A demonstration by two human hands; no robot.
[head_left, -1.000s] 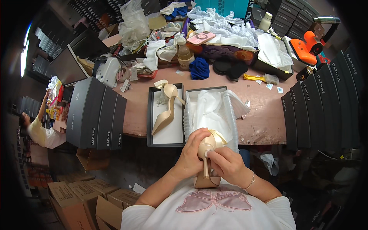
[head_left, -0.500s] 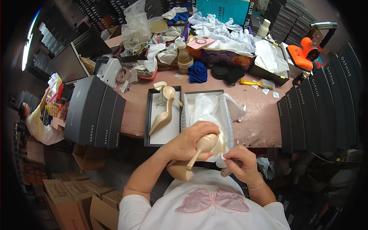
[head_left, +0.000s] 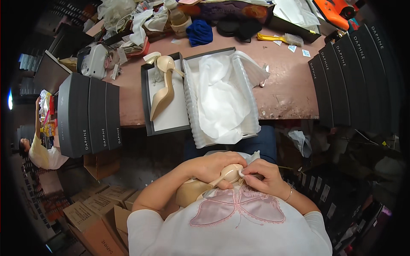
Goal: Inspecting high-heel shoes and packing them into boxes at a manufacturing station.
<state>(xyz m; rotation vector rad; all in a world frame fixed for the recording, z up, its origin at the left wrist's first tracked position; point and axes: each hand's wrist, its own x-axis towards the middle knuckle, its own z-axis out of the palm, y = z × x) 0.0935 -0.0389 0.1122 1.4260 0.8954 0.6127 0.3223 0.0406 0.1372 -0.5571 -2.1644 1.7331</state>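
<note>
My left hand is wrapped round a beige high-heeled shoe, held close against my shirt with its heel toward me. Part of the shoe is hidden under that hand and forearm. Pinched in the fingers of my right hand is a small white wad, perhaps cloth or tissue, touching the rim at the back of the shoe. A matching beige shoe lies on its side in a shallow dark box part. Beside it, white tissue paper fills an open box with a wavy translucent liner.
Stacked dark shoe boxes stand at the left and right of the table. Farther back lie a blue cloth, a yellow-handled brush and a bottle. Brown cartons sit low at the left.
Both hands have drawn the shoe from the box's near edge in against my body. My right hand now presses the wad to the shoe. The view has tipped downward.
</note>
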